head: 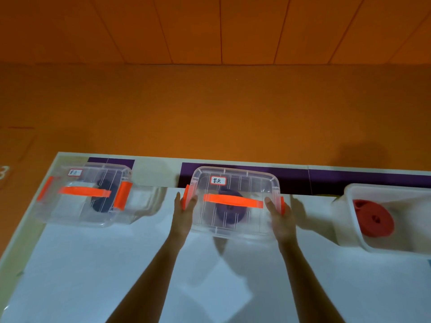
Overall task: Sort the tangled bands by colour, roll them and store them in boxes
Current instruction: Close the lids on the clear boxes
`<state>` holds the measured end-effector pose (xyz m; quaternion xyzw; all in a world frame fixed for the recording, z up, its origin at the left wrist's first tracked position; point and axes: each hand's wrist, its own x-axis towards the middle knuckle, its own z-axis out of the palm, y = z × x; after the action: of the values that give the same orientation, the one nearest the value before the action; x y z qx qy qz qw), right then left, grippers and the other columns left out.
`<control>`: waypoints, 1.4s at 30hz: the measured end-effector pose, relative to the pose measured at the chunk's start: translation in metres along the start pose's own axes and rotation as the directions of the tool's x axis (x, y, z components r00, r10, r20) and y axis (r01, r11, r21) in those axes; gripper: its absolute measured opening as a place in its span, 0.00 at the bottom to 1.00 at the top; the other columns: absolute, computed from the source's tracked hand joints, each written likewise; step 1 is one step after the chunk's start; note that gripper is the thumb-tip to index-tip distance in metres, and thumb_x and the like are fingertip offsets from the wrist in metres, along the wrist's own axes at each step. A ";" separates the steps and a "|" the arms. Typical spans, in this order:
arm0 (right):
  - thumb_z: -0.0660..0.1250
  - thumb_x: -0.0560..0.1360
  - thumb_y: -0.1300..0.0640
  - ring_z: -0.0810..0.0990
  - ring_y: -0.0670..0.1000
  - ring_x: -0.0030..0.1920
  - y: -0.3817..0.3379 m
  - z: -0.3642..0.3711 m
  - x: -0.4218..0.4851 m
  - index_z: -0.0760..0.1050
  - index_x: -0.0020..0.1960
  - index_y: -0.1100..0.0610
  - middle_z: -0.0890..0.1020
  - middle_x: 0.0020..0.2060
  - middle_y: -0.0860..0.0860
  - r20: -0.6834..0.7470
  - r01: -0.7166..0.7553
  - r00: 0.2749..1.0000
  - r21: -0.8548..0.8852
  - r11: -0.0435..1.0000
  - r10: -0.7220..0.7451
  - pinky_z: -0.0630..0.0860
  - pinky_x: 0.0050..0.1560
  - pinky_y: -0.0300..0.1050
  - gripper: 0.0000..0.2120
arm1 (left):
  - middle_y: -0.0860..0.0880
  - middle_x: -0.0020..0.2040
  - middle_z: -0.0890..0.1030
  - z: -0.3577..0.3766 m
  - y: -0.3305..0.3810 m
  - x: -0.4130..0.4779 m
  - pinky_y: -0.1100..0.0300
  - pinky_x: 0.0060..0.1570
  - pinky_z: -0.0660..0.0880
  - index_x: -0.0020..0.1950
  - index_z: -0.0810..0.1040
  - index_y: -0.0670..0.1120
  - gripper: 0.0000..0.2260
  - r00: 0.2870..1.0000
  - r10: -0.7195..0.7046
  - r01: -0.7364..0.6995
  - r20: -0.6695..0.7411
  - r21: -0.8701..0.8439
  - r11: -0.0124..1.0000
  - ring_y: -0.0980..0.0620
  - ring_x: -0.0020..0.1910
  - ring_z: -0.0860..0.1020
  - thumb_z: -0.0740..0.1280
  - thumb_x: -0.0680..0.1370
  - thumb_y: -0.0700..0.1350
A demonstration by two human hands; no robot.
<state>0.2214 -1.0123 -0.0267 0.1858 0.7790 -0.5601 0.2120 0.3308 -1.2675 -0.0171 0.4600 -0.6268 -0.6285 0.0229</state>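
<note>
Head view: in the centre of the frame we see the middle box [235, 220], clear plastic with its lid on, standing on the white table [93, 264]. Its white label [218, 180], at the upper left of the lid, reads "紫色". An orange handle [233, 201] lies flat across the lid, and through the plastic under it we make out a purple roll [229, 214] of band.

The left hand [185, 210] grips the box's left end, with the orange latch [186, 197] caught between thumb and fingers. The right hand [279, 217] grips the right end the same way, thumb on the lid edge and fingers round the other latch [282, 205].

At the left of the frame stands the left box [70, 213], also lidded, with an orange handle and latches. It is smeared with blur, so we cannot read its label [75, 172]. The dark roll [105, 197] inside is perhaps black or navy.

At the right edge of the frame the right box [349, 229] has no lid on it, and a red roll [373, 217] lies inside.

A purple strip [303, 178] runs along the table's far edge, behind the boxes. Beyond it, the upper half of the frame is orange floor.
</note>
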 end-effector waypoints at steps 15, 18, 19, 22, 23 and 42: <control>0.57 0.87 0.50 0.83 0.56 0.33 -0.016 0.010 -0.016 0.80 0.65 0.61 0.84 0.36 0.56 -0.176 0.418 0.785 -0.555 0.719 -0.593 0.82 0.37 0.49 0.19 | 0.51 0.42 0.83 0.019 -0.006 -0.016 0.56 0.43 0.81 0.62 0.78 0.43 0.10 0.833 0.464 -0.407 -0.303 0.233 0.883 0.50 0.42 0.84 0.66 0.86 0.47; 0.55 0.88 0.50 0.86 0.59 0.39 -0.020 0.013 -0.019 0.78 0.67 0.62 0.86 0.40 0.58 -0.159 0.377 0.808 -0.601 0.705 -0.568 0.85 0.42 0.54 0.20 | 0.47 0.44 0.84 0.021 -0.004 -0.018 0.53 0.45 0.81 0.63 0.78 0.41 0.10 0.816 0.488 -0.418 -0.309 0.266 0.868 0.43 0.42 0.84 0.66 0.86 0.45; 0.56 0.88 0.50 0.86 0.59 0.40 -0.022 0.013 -0.021 0.78 0.67 0.62 0.86 0.40 0.58 -0.166 0.371 0.808 -0.604 0.706 -0.566 0.85 0.42 0.54 0.19 | 0.48 0.46 0.84 0.021 -0.001 -0.020 0.53 0.48 0.80 0.65 0.78 0.42 0.10 0.830 0.468 -0.406 -0.305 0.245 0.880 0.43 0.44 0.84 0.67 0.85 0.45; 0.56 0.88 0.51 0.86 0.59 0.41 -0.025 0.012 -0.024 0.78 0.65 0.62 0.86 0.41 0.58 -0.159 0.366 0.813 -0.607 0.705 -0.560 0.86 0.42 0.55 0.18 | 0.51 0.57 0.80 0.012 0.008 -0.016 0.54 0.57 0.76 0.66 0.73 0.49 0.12 0.913 0.362 -0.334 -0.190 0.162 0.928 0.45 0.56 0.81 0.69 0.84 0.44; 0.56 0.89 0.51 0.86 0.60 0.41 -0.025 0.011 -0.025 0.78 0.65 0.62 0.86 0.41 0.59 -0.146 0.367 0.817 -0.615 0.698 -0.558 0.85 0.43 0.57 0.18 | 0.49 0.61 0.80 0.005 0.011 -0.012 0.53 0.60 0.76 0.67 0.71 0.49 0.13 0.936 0.326 -0.302 -0.132 0.173 0.937 0.44 0.60 0.80 0.69 0.84 0.45; 0.59 0.87 0.52 0.85 0.58 0.57 -0.027 -0.006 -0.031 0.68 0.76 0.57 0.84 0.60 0.56 0.045 0.300 0.878 -0.827 0.474 -0.477 0.84 0.54 0.53 0.19 | 0.42 0.73 0.78 -0.002 0.019 -0.020 0.41 0.68 0.78 0.77 0.68 0.44 0.21 0.868 0.487 -0.411 0.096 0.691 0.595 0.39 0.70 0.78 0.61 0.87 0.52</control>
<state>0.2322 -1.0164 0.0133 -0.0624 0.9846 -0.1507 0.0636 0.3330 -1.2609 0.0091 0.2932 -0.9078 -0.2974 0.0391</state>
